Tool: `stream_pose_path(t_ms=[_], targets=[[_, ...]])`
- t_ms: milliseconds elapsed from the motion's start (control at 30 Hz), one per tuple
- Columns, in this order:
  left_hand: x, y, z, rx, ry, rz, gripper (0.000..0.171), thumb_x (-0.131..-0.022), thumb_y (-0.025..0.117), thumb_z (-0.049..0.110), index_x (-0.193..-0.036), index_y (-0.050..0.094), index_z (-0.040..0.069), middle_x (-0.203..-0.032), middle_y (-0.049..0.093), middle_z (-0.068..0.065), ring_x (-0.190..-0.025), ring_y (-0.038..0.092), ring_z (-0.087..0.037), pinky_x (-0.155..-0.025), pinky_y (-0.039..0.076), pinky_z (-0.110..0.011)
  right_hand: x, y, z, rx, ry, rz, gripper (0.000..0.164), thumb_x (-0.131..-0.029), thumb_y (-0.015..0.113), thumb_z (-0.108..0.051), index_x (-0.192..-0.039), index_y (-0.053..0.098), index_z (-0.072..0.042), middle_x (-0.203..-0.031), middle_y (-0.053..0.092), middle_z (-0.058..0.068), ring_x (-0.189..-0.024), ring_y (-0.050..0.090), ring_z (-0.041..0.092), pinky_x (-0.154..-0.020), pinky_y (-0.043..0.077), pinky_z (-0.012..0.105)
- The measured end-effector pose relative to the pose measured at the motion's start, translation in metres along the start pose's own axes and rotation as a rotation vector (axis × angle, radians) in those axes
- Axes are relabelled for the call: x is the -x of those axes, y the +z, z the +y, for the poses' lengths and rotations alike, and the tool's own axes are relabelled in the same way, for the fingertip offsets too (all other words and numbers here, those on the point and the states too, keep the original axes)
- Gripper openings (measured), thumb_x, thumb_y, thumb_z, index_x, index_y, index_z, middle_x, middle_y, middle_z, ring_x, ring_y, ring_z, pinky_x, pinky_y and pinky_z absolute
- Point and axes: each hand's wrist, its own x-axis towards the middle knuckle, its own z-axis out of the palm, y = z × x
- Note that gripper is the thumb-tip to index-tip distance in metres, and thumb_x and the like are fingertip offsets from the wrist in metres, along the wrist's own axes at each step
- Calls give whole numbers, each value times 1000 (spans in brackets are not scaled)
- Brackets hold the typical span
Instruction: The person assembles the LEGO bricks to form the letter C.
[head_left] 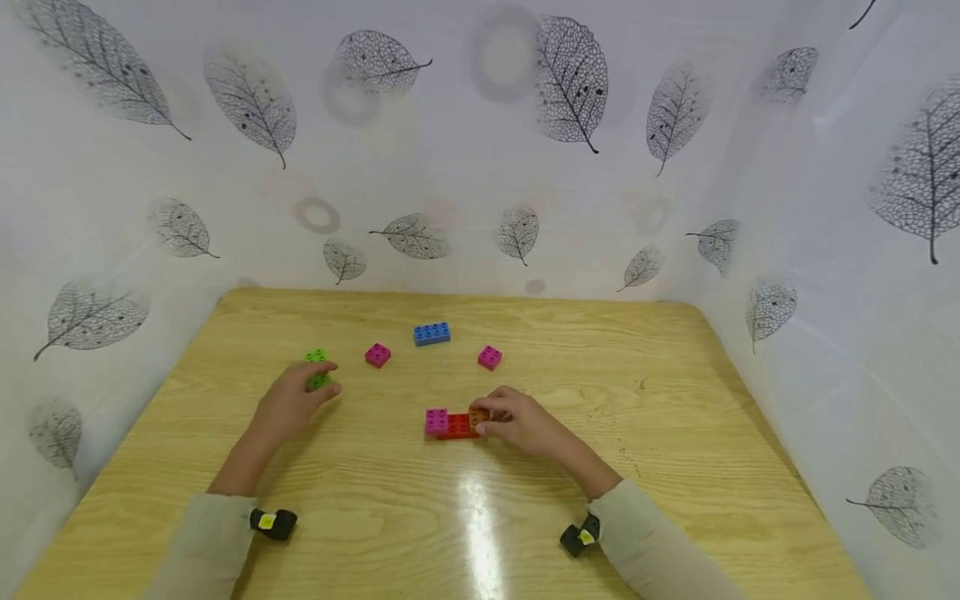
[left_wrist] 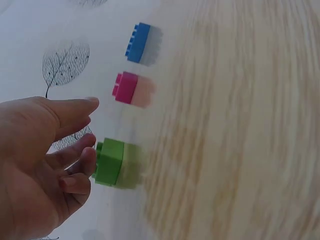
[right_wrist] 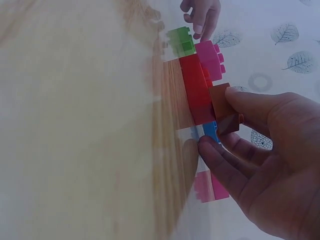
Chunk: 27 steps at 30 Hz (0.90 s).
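My right hand point(head_left: 521, 421) pinches an orange brick point(right_wrist: 225, 109) between thumb and fingers, at the right end of a long red brick point(right_wrist: 196, 90). Whether the orange brick is fully seated cannot be told. A pink brick point(head_left: 436, 421) sits on the red brick's left end. Over at the left, my left hand point(head_left: 291, 400) hovers by a green brick point(left_wrist: 110, 161), thumb and fingers apart with nothing held. In the head view that hand hides part of the green brick point(head_left: 316, 357).
Toward the back of the wooden table point(head_left: 600, 342) lie a blue brick point(head_left: 432, 334), a magenta brick point(head_left: 378, 355) on the left and another magenta brick point(head_left: 490, 357) on the right. A white leaf-patterned sheet point(head_left: 450, 167) surrounds the table's back and sides.
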Motion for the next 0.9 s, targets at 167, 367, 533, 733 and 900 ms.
stream_pose_path(t_ms=[167, 367, 533, 733, 900], targets=[[0, -3, -6, -38, -55, 41, 48, -102, 60, 32, -140, 56, 2, -142, 46, -30, -115, 57, -45, -88, 49, -61, 1, 0, 0, 16, -1, -8, 39, -99, 65, -29, -136, 64, -16, -121, 59, 3, -107, 61, 19, -79, 53, 29], [-4, -8, -9, -23, -115, 41, 53, -100, 63, 33, -140, 53, -1, -143, 42, -33, -129, 45, -52, -96, 42, -67, 0, 0, 0, 54, -15, 1, 39, -99, 66, -29, -136, 64, -17, -122, 59, 2, -100, 57, 14, -75, 51, 27], [-6, -12, -14, -18, -127, 28, 60, -100, 64, 33, -143, 48, -5, -142, 42, -34, -127, 45, -51, -96, 42, -66, 0, -1, -1, 36, -5, -4, 41, -100, 65, -30, -138, 63, -16, -122, 59, 3, -101, 58, 15, -75, 51, 28], [-3, -14, -21, 18, -126, 7, 63, -100, 63, 33, -145, 44, -7, -145, 42, -33, -134, 39, -52, -103, 36, -68, 1, -2, -2, 37, -8, -1, 40, -100, 65, -31, -137, 64, -16, -121, 59, 2, -99, 57, 15, -74, 50, 28], [0, -14, -24, 38, -124, -6, 61, -101, 61, 31, -147, 42, -6, -146, 42, -33, -132, 41, -52, -102, 37, -68, 0, -1, -1, 50, -25, 7, 39, -99, 66, -31, -135, 65, -15, -121, 60, 2, -99, 56, 15, -74, 50, 28]])
